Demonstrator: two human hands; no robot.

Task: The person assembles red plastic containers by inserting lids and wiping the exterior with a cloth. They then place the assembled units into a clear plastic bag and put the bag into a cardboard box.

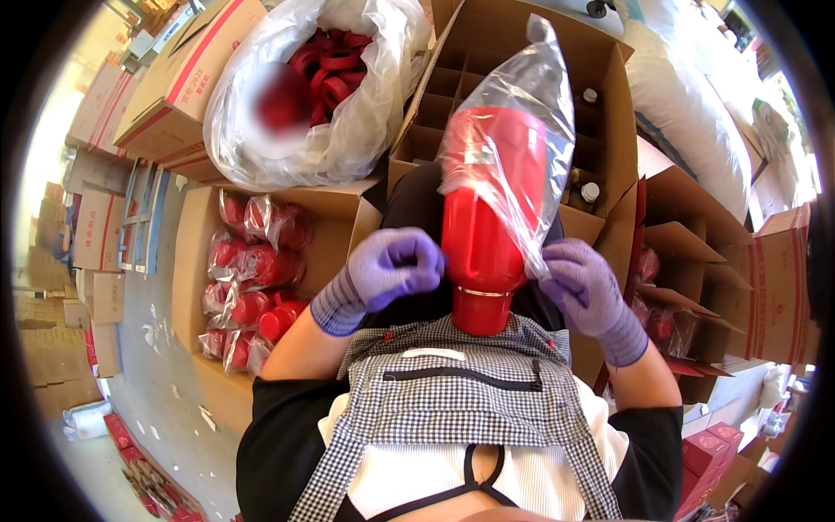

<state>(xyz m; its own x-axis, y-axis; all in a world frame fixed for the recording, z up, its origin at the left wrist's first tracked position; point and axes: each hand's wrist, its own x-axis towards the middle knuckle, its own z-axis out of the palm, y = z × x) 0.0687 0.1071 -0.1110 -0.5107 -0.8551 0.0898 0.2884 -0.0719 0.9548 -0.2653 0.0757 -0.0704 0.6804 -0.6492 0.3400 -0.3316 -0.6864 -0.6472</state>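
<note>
- nearest: the narrow end of your red tumbler (478,248) sits at the front of your checked apron (470,413), over your lap. nothing else visibly braces it; a hard tug could make it slide or roll.
- your right hand (584,285): fingers pinched on the edge of the clear bag (550,87). pulling from this side alone might split the thin film.
- your left hand (391,268): fingers loosely curled beside the tumbler. cannot tell whether they touch it or hold any film; if not, that side lacks a steadying grip.
- the bag covers the tumbler's far part, its edge slanting lower on your right. uneven pulling could bunch it or catch it on what looks like a handle.
- left: wrapped red pieces (261,265) lie loosely in a carton (335,228); another dropped among them could scuff.
- farther: the divided carton (452,83) holds white-capped bottles (590,193). if the tumbler tipped away from you, it could knock them.
</note>
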